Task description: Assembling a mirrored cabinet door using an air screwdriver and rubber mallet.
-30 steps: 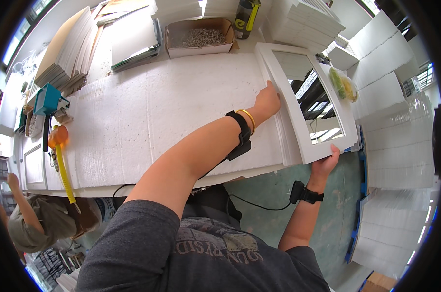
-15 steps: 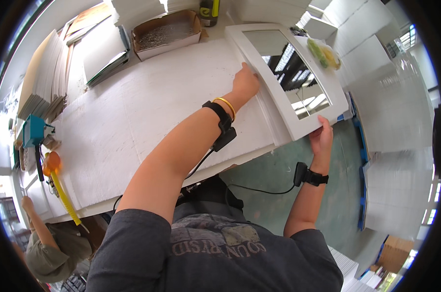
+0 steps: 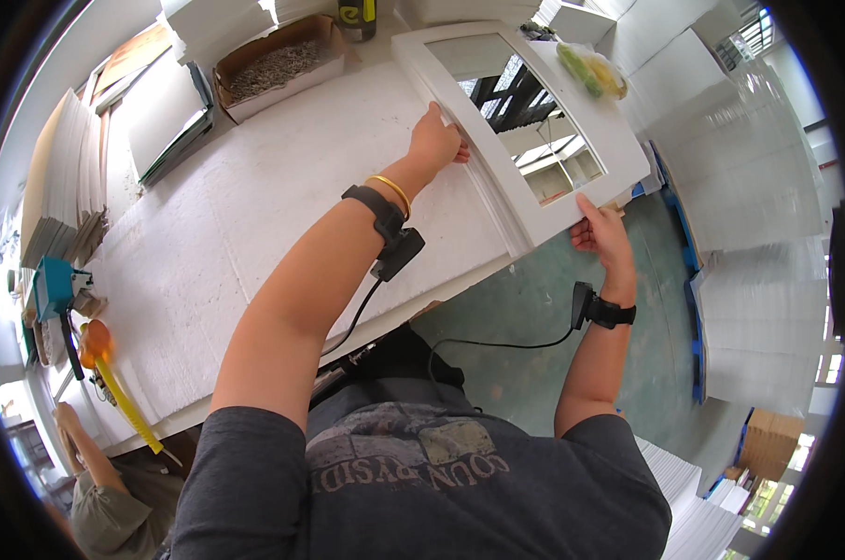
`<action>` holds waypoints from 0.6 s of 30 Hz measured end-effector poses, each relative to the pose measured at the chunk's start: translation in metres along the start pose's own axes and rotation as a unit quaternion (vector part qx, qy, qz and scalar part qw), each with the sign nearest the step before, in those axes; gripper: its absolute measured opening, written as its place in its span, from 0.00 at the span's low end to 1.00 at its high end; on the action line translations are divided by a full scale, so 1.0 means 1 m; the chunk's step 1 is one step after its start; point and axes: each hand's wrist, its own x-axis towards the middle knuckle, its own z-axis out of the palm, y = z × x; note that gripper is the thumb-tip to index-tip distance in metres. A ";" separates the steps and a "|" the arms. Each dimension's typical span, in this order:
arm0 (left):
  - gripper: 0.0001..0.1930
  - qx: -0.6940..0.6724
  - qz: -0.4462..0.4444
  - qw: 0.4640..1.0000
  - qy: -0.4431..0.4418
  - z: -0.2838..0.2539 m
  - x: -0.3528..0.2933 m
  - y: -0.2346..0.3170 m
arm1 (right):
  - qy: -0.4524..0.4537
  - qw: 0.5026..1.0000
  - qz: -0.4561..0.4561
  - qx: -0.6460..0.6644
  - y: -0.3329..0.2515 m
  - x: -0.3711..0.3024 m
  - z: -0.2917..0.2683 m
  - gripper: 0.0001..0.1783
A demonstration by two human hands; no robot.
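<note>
A white-framed mirror [image 3: 620, 161] lies at the far right of the white worktop [image 3: 282, 187], its glass reflecting roof windows. It rests on another white piece, whose ledge shows along its left side. My left hand [image 3: 435, 142] is at the mirror's left edge, thumb stretched out and the other fingers curled against the frame. At the near right corner, my right hand [image 3: 603, 233] grips the frame with the thumb on top and the fingers bent below the edge. What the fingertips touch underneath is hidden.
A cardboard box [image 3: 278, 70] of small metal pieces stands at the back beside a dark bottle [image 3: 357, 19]. Stacked panels [image 3: 58, 187], a teal tool [image 3: 54, 285] and a yellow hose [image 3: 124, 392] lie left. Wrapped stacks [image 3: 758, 233] stand right. Another person [image 3: 124, 504] is lower left.
The whole view has shifted, so the worktop and mirror appear farther left and higher. My right hand's fingers have curled in under the mirror's near edge. My left hand stays along its left side.
</note>
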 end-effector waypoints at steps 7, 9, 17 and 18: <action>0.33 -0.045 -0.006 0.998 -0.032 -0.004 -0.003 0.000 | 0.034 0.995 -0.008 -0.089 0.000 -0.004 0.003 0.33; 0.33 -0.050 -0.006 0.998 -0.036 -0.004 -0.004 0.000 | 0.039 0.995 -0.011 -0.093 -0.001 -0.006 0.003 0.33; 0.34 -0.070 -0.012 0.997 -0.045 -0.005 -0.004 -0.001 | 0.045 0.989 -0.014 -0.140 -0.001 -0.006 0.004 0.33; 0.34 -0.079 -0.016 0.996 -0.043 -0.006 -0.004 -0.003 | 0.045 0.989 -0.015 -0.140 -0.004 -0.007 0.005 0.33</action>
